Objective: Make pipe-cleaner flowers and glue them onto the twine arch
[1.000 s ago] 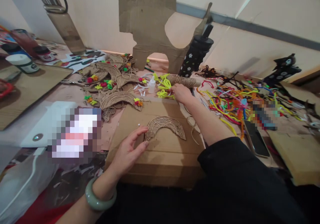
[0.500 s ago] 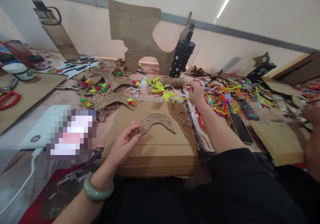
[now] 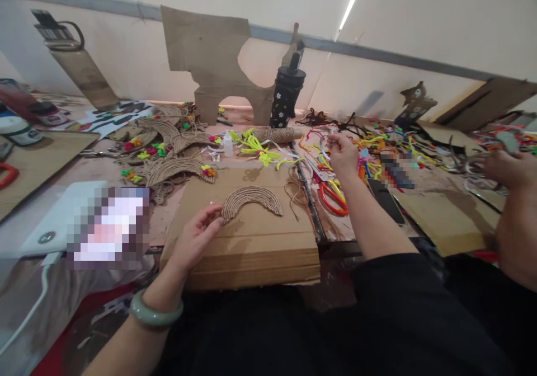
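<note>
A coiled jute-twine arch (image 3: 251,198) lies flat on a cardboard box (image 3: 243,247) in front of me. At its left end, the thumb and fingertips of my left hand (image 3: 197,237) hold it lightly against the board. My right hand (image 3: 344,155) is over the craft pile to the right, its fingers curled together. A pale curved strip shows at those fingertips, but what they pinch is not clear. Below this hand lie red-orange-handled scissors (image 3: 334,198). Yellow pipe-cleaner loops (image 3: 259,151) sit beyond the box, beside a small glue bottle (image 3: 227,144).
Finished twine arches with small flowers (image 3: 180,172) are heaped at left. Coloured pipe cleaners (image 3: 377,141) spread at right, near a dark phone (image 3: 386,201). A power bank (image 3: 62,214), a water bottle (image 3: 81,74) and a black flowered tumbler (image 3: 286,99) stand around. Another person's hand (image 3: 514,169) works far right.
My right hand has moved right, from the yellow loops to the mixed pile, uncovering the scissors. The left hand stays at the arch. The view has swung right, and another person's hand has appeared.
</note>
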`<state>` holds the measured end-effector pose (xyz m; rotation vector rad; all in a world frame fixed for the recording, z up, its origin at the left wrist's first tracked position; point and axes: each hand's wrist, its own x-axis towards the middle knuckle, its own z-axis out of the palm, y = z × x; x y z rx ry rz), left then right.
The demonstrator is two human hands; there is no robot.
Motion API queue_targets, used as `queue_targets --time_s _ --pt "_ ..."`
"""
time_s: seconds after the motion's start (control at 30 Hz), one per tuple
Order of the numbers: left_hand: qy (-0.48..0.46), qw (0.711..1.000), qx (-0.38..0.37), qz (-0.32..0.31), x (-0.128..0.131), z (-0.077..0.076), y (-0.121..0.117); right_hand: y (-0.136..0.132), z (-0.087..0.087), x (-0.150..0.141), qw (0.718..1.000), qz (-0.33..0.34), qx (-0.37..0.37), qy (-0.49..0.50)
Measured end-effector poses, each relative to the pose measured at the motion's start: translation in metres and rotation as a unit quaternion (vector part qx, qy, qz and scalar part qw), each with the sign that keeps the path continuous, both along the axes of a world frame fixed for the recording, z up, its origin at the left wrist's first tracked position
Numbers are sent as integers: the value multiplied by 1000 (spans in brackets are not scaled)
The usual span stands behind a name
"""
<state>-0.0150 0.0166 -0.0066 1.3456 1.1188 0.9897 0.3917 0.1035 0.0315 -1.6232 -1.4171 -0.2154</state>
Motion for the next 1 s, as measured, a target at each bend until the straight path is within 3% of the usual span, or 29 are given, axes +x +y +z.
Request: queue_targets --time_s 0.23,0.5,0.63,0.8,1.0 --pt "-1 1000 14 9 3 0 0 -5 -17 -35 993 91 -70 -40" --pt "-15 1000 20 11 4 -8 2 -13 -7 -41 999 37 -17 10" --pt "-27 999 20 5 4 -6 1 -17 1 -47 990 53 1 131" --pt "-46 999 14 6 3 0 0 -48 14 -92 959 179 10 218" --pt "-77 997 14 -9 3 17 -7 -109 27 -171 909 357 -123 177"
